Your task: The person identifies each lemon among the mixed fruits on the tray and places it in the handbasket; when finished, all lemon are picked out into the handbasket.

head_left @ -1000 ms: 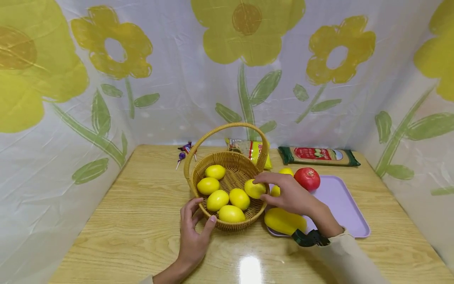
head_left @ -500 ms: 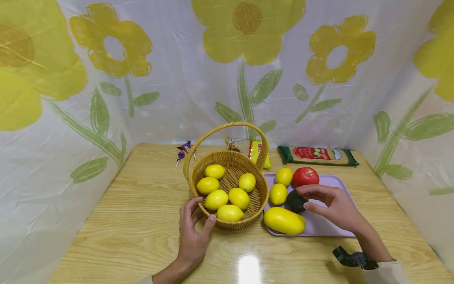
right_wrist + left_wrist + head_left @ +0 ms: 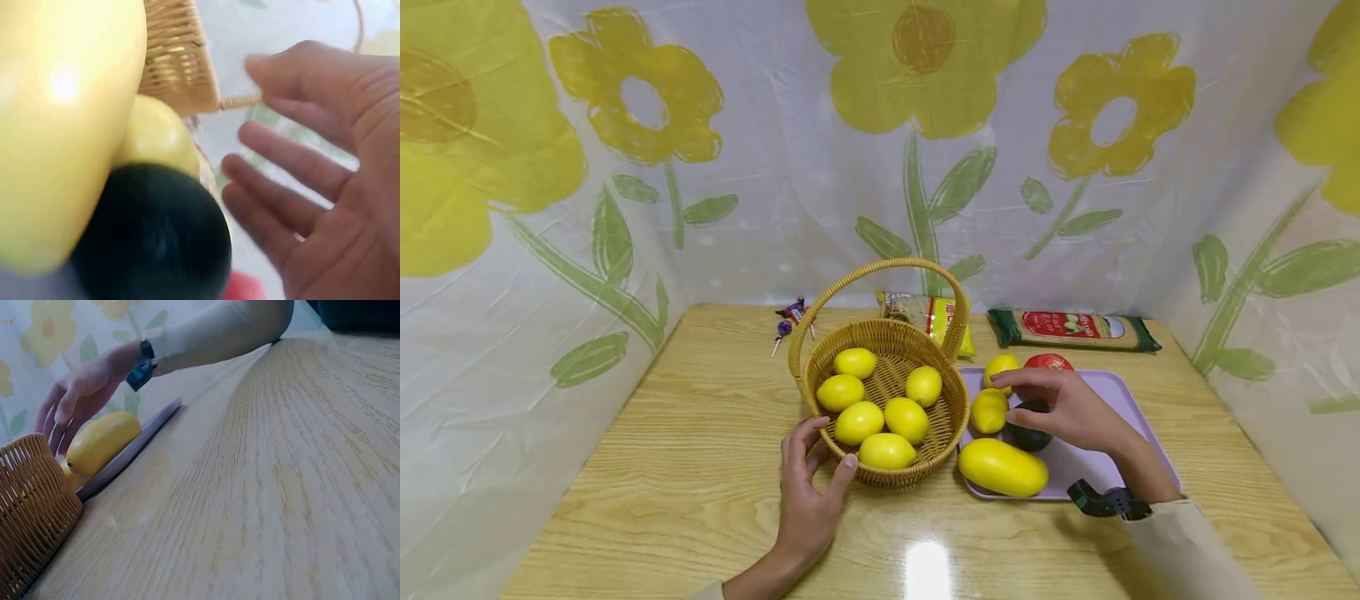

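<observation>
A wicker basket (image 3: 880,477) with a tall hoop handle holds several lemons (image 3: 886,451). My left hand (image 3: 811,492) holds its front left rim, thumb at the front and fingers bent at the side. To the right, my right hand (image 3: 1078,408) hovers over the lilac tray (image 3: 1120,383), fingers spread and nothing held. Its fingertips are close to two lemons (image 3: 988,411) on the tray. Under the hand lies a dark green, almost black round fruit (image 3: 156,237), partly covered in the head view. A long yellow melon-like fruit (image 3: 1002,467) lies at the tray's front.
Behind the right hand a red pomegranate-like fruit (image 3: 1049,362) shows partly. Along the back lie a green-ended packet (image 3: 1075,329), a yellow snack bag (image 3: 917,312) behind the basket, and wrapped lollipops (image 3: 783,328). A flowered cloth (image 3: 790,208) hangs behind the table.
My right hand released a lemon in the basket, drew back right over the tray, then came left again toward the tray's lemons. My left hand stayed at the rim.
</observation>
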A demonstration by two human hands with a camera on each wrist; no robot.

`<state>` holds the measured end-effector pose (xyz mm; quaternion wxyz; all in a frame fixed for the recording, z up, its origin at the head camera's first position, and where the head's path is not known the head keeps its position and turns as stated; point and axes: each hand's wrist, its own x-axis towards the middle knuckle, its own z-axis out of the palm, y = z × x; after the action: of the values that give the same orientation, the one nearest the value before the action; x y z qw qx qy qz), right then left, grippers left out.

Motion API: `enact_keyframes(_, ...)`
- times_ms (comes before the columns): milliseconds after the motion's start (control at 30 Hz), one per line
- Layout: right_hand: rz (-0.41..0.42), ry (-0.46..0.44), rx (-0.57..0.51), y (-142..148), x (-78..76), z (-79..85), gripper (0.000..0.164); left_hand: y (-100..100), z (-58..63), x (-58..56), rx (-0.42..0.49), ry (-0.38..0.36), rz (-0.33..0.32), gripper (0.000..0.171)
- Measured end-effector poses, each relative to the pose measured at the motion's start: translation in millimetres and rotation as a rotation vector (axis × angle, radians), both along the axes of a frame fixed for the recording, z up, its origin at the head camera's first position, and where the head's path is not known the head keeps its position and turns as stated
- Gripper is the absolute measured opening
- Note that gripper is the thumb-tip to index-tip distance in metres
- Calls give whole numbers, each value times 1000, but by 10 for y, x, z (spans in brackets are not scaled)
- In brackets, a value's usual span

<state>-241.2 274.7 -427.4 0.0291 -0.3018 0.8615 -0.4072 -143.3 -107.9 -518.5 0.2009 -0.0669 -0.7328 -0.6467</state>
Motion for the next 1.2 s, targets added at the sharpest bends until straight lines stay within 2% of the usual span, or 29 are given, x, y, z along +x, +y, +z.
enact_keyframes(133,38,47,131,-158,-96,-29,41,5,0,5,-2,-3,1,61)
enact_keyframes(300,84,95,276,-225,-117,-49,39,12,4,12,1,-5,0,62)
enact_keyframes(533,110,75,312,-195,-103,-53,47,7,12,3,3,6,-4,61)
enact_keyframes(667,87,50,329,-173,-100,-38,48,6,11,4,4,1,-3,61)
enact_keyframes(800,49,12,286,-122,-80,34,50,12,9,6,11,-1,-8,61)
enact_keyframes(1000,-2,0,127,-34,-26,195,53,18,4,4,12,7,-4,61)
enact_keyframes(1200,-18,-9,-3,-185,15,338,48,2,14,7,5,1,4,60)
